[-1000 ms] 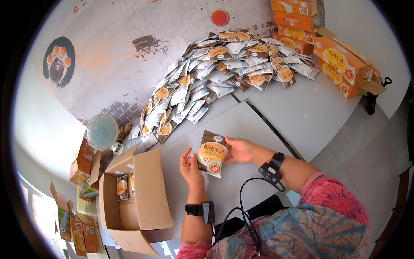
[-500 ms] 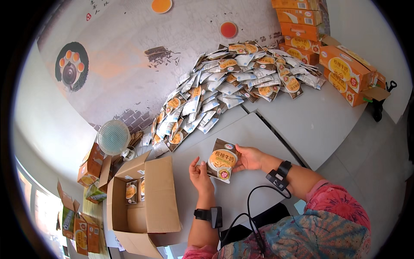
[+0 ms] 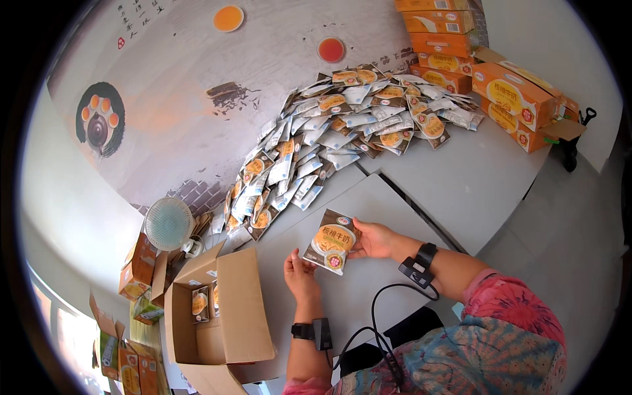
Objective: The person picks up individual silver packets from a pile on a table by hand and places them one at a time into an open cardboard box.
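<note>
A flat brown-and-orange printed packet (image 3: 332,238) is held up over the table in front of me, its printed face toward me. My right hand (image 3: 374,239) grips its right edge, thumb on the front and fingers behind. At the packet's lower left corner, my left hand (image 3: 302,279) has its fingers closed on the edge, their tips partly hidden. Left of that hand stands an open cardboard box (image 3: 247,309) with its flaps spread; a few similar packets (image 3: 200,304) stand inside against its far side.
A large heap of similar packets (image 3: 342,125) lies along the wall. Orange cartons (image 3: 510,95) are stacked at the far right. A small fan (image 3: 169,224) and more open cartons (image 3: 138,266) stand at the left. A black cable (image 3: 373,316) links my wrist devices.
The view has shifted slightly. The packet is tilted a little differently, and my left fingers have slid down from its left front toward its lower left corner.
</note>
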`<action>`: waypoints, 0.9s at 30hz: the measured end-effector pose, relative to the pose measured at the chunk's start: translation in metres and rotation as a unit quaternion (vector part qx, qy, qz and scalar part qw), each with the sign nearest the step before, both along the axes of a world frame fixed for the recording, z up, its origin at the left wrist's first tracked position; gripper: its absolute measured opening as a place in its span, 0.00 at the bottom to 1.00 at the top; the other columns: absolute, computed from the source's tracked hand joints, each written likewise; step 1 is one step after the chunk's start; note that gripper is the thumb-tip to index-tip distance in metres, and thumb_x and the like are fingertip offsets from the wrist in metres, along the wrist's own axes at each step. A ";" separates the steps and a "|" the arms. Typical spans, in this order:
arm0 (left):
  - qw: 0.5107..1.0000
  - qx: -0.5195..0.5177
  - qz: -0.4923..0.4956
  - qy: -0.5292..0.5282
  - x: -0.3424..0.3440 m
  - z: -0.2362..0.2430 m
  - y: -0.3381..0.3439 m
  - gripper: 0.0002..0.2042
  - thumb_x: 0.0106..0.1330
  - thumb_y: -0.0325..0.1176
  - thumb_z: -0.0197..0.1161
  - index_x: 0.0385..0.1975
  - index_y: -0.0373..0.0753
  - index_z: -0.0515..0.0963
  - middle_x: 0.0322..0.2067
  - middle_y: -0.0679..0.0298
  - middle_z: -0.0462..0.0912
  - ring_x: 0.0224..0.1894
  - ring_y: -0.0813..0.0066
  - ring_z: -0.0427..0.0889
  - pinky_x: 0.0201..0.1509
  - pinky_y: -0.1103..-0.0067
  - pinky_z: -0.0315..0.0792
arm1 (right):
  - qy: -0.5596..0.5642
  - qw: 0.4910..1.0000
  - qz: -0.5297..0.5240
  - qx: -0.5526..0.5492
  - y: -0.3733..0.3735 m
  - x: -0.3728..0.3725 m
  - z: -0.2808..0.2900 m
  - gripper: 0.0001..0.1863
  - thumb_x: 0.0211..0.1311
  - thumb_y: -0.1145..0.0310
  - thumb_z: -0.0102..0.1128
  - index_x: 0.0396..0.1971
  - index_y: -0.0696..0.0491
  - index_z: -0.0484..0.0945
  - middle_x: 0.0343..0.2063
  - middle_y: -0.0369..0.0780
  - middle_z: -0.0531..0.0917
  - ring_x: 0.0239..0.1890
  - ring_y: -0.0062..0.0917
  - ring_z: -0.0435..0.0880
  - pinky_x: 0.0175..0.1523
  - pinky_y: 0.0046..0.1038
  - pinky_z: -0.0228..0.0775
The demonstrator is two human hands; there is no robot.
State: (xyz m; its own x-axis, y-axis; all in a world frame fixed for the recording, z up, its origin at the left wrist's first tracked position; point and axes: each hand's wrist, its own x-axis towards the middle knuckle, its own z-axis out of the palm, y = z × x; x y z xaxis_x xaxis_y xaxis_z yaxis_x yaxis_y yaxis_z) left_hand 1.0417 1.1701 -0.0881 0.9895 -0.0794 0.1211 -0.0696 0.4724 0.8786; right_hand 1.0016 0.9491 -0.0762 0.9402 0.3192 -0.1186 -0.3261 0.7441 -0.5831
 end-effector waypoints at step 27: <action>0.967 0.149 -0.208 0.002 -0.040 0.008 -0.035 0.09 0.67 0.35 0.53 0.36 0.35 0.66 0.12 0.67 0.65 0.13 0.79 0.65 0.19 0.82 0.65 | 0.001 0.999 -0.023 0.032 -0.008 -0.001 -0.001 0.24 0.66 0.47 0.39 0.53 0.48 0.64 0.51 0.39 0.72 0.54 0.33 0.72 0.55 0.40 0.67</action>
State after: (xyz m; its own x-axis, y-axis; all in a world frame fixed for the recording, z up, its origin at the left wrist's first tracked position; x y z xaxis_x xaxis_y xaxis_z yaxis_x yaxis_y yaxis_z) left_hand 1.0022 1.1353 -0.0799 0.8651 -0.5010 0.0269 0.0763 0.1843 0.9799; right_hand 1.0009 0.9412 -0.0768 0.9540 0.2821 -0.1013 -0.2914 0.7937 -0.5341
